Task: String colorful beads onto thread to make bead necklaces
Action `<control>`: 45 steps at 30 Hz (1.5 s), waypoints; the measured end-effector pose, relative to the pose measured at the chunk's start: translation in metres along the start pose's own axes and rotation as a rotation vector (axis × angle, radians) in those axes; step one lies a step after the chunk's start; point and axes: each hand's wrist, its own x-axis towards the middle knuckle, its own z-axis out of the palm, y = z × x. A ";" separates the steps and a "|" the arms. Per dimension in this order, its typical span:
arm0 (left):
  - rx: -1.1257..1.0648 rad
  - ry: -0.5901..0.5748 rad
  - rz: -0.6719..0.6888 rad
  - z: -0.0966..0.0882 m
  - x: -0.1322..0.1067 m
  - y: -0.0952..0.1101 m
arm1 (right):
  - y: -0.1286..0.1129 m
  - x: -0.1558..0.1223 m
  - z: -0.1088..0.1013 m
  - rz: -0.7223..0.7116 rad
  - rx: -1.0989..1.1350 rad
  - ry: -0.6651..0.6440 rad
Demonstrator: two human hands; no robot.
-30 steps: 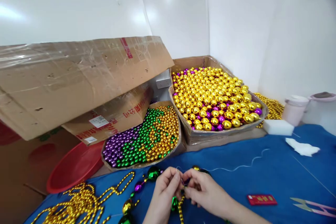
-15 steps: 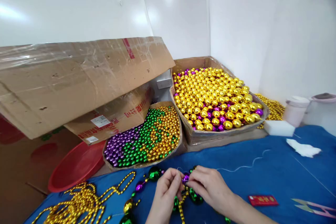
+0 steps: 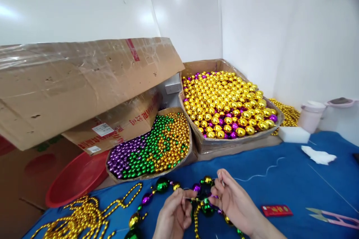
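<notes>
A string of shiny green, purple and gold beads, among them a large green bead [image 3: 162,185], lies curved on the blue cloth [image 3: 241,160] around my hands. My left hand [image 3: 173,213] is closed, thumb and forefinger pinching a thin clear thread [image 3: 191,198] just above the beads. To its right, my right hand [image 3: 237,205] is turned palm inward, with its upper fingers pinched at the thread and the others curled near a dark green bead [image 3: 207,208]. A short gold bead strand [image 3: 196,222] hangs between the hands.
Behind stand cardboard boxes of small mixed beads [image 3: 157,149] and larger gold and purple beads [image 3: 224,101]. Gold bead strands [image 3: 81,216] and a red basin [image 3: 78,179] are at left. On the right lie a red packet [image 3: 276,210], thread snips [image 3: 331,217] and a white block [image 3: 294,134].
My hands have moved apart from their close pinch. The right hand has turned and lifted its fingers, and the thread now stretches between them. The view has shifted slightly.
</notes>
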 end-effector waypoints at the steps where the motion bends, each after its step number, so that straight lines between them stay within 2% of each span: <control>1: -0.090 -0.010 -0.028 0.003 0.000 0.000 | -0.001 -0.001 -0.001 0.001 -0.008 0.007; 3: -0.191 -0.040 -0.037 0.009 0.000 0.002 | -0.003 -0.003 -0.003 0.006 -0.047 0.017; 5: -0.180 -0.070 0.004 0.014 0.001 0.004 | -0.006 -0.006 -0.004 0.015 -0.103 0.018; 11: 0.113 -0.058 0.137 0.008 0.003 0.002 | -0.013 -0.019 -0.001 0.042 -0.359 -0.038; 16: 0.101 -0.018 0.056 -0.010 0.002 -0.017 | -0.005 -0.024 -0.012 0.084 -0.570 -0.082; 19: 0.111 0.012 0.011 -0.010 -0.002 -0.021 | -0.007 -0.025 -0.016 0.126 -0.659 -0.088; 22: 0.246 0.013 0.096 0.007 -0.012 -0.007 | -0.021 -0.024 -0.008 0.056 -0.855 -0.120; 26: 0.628 0.002 0.373 0.041 -0.021 0.022 | -0.035 -0.016 0.015 -0.088 -1.349 -0.232; 29: 0.776 -0.035 0.521 0.055 -0.020 0.029 | -0.032 -0.008 0.029 -0.134 -1.497 -0.305; 31: 0.742 -0.030 0.520 0.055 -0.018 0.026 | -0.030 -0.004 0.035 -0.175 -1.525 -0.311; 35: 0.445 0.013 0.401 0.047 -0.012 0.012 | -0.035 0.001 0.047 -0.253 -1.551 -0.316; 37: 0.338 0.015 0.393 0.044 -0.011 0.004 | -0.041 0.004 0.054 -0.273 -1.558 -0.331; 41: 0.318 -0.054 0.416 0.047 -0.008 -0.011 | -0.049 0.012 0.066 -0.267 -1.533 -0.320; 45: 0.325 -0.073 0.462 0.053 -0.002 -0.024 | -0.050 0.018 0.074 -0.223 -1.434 -0.306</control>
